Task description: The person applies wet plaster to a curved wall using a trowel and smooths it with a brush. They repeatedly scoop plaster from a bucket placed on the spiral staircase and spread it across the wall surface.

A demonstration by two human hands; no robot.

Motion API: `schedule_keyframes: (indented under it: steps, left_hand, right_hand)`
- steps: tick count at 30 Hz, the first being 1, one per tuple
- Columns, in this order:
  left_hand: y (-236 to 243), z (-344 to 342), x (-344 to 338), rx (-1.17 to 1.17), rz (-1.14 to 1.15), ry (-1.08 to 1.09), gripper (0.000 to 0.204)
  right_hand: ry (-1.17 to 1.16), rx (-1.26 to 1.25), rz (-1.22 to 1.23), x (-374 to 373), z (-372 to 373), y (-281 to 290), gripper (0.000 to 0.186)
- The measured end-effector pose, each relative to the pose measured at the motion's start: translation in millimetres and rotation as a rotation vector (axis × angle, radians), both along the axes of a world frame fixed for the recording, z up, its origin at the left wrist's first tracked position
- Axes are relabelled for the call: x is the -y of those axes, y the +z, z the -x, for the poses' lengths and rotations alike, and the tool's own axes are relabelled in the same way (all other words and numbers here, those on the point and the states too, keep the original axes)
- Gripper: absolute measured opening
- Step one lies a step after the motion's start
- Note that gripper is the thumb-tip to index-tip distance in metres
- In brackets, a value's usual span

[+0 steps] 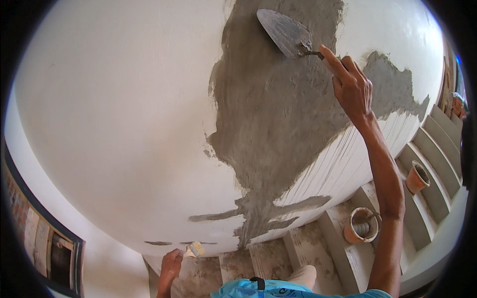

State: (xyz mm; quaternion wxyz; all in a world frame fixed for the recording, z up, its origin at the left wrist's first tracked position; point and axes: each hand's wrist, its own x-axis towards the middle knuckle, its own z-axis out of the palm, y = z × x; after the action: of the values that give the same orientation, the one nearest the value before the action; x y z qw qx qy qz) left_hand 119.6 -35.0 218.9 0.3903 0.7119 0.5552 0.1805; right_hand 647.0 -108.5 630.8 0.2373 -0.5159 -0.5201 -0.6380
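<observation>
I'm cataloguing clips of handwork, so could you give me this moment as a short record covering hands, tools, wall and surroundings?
Left hand: holds a brush with pale bristles, low near the wall
Right hand: grips a trowel, raised high
Trowel blade: over the grey patch; contact unclear
Wall: white, with an irregular grey patch
Stairs: below the wall, rising rightward
Buckets: nearer bucket and farther bucket, both on the stairs

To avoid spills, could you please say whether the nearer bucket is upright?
Upright: the nearer bucket stands on the stairs, its mouth facing up.
</observation>
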Motion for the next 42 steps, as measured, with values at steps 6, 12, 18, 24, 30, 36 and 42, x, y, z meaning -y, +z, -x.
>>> schedule_keyframes:
  steps: [6, 12, 18, 24, 30, 36, 42]
  left_hand:
    - [-6.5, 14.5, 6.4, -0.025, 0.025, 0.038, 0.026]
    - [-18.2, 15.8, 2.1, -0.001, -0.029, -0.011, 0.027]
    - [-11.9, 7.8, -5.4, 0.063, -0.107, -0.117, 0.033]
    - [-16.7, 12.3, 2.1, 0.027, -0.041, -0.076, 0.034]
    - [58.0, 4.1, 25.4, 0.156, 0.202, -0.016, 0.031]
    - [186.6, -45.6, 15.3, 0.631, 0.074, -0.125, 0.032]
    - [295.1, -183.5, -1.6, 0.988, -0.321, -0.359, 0.031]
  right_hand:
    - [-0.088, 0.017, 0.130, -0.9, 3.8, -11.2, 0.065]
    - [-0.056, 0.115, 0.433, 38.7, 9.8, -63.5, 0.061]
    - [-0.053, -0.010, 0.112, 20.0, -6.5, -18.0, 0.060]
    - [-0.134, 0.074, 0.219, 12.8, -6.8, -83.0, 0.062]
    - [-0.055, -0.001, 0.432, 36.3, 0.9, -131.7, 0.064]
    - [0.107, -0.305, 0.090, 42.0, 1.5, -91.3, 0.073]
    - [0.156, -0.553, -0.058, 58.5, -7.6, -108.3, 0.079]
